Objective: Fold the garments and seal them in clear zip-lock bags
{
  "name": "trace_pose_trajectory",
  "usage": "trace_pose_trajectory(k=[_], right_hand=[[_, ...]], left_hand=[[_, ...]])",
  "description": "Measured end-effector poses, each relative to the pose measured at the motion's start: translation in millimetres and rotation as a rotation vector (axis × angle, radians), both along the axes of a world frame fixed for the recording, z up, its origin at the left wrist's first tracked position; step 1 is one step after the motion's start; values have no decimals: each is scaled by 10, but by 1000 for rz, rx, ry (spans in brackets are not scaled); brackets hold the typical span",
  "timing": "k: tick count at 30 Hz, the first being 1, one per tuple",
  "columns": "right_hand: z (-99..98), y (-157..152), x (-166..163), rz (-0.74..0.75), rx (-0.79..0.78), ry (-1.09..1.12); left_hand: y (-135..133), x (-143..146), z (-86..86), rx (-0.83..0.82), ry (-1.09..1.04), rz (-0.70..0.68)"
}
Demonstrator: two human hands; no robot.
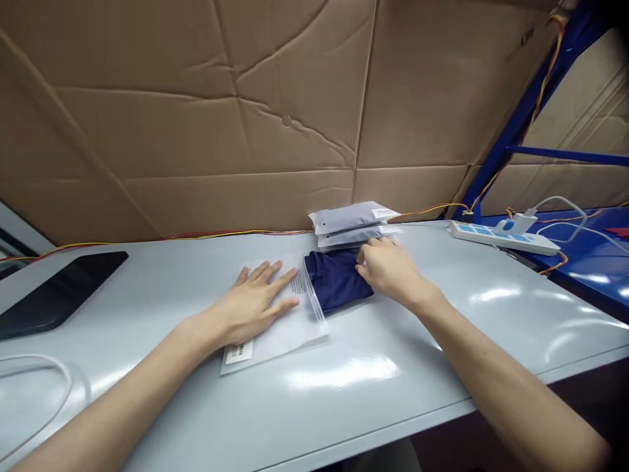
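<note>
My left hand (258,301) lies flat with fingers spread on a frosted plastic zip bag (289,328), which has a white label at its lower left corner and small print near its mouth. A folded navy blue cloth (339,282), perhaps a garment, lies at the bag's opening on the right. My right hand (390,269) has its fingers curled at the cloth's right edge, thumb against it; the fingertips are partly hidden. Just behind the cloth are stacked packed bags (351,219) of the same frosted kind, with white labels at their right ends.
A grey-white table (187,419) carries everything. A dark tablet-like slab (69,292) lies at the left, with a white cable (63,373) in front. On the right is a power strip (506,237) with plugs. Cardboard (295,131) stands behind, beside a blue metal frame (521,118).
</note>
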State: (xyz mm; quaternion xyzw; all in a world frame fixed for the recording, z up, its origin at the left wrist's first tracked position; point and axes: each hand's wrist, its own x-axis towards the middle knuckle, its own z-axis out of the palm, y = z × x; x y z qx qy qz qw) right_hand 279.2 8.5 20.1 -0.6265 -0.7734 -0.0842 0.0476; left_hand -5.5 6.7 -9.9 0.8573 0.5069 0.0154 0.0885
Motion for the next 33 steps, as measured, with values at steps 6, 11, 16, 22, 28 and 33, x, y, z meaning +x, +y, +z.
trace_pose_trajectory(k=[6,11,16,22,28,33], right_hand=[[-36,-50,-152,269,-30,117],[-85,-67,-176,309,-119,188],[-99,-53,-127,267,-119,190],[-58,-72,-122,258,-142,199],[-37,-99,-168,220,-114,172],[-115,-94,-307,184,10,218]], left_hand=[[61,-79,74,-26,-3,-2],[88,-84,97,6,-20,56],[139,-139,112,54,-97,111],[229,-303,148,111,-71,216],[240,-339,172,171,-17,298],[169,-223,131,263,-40,166]])
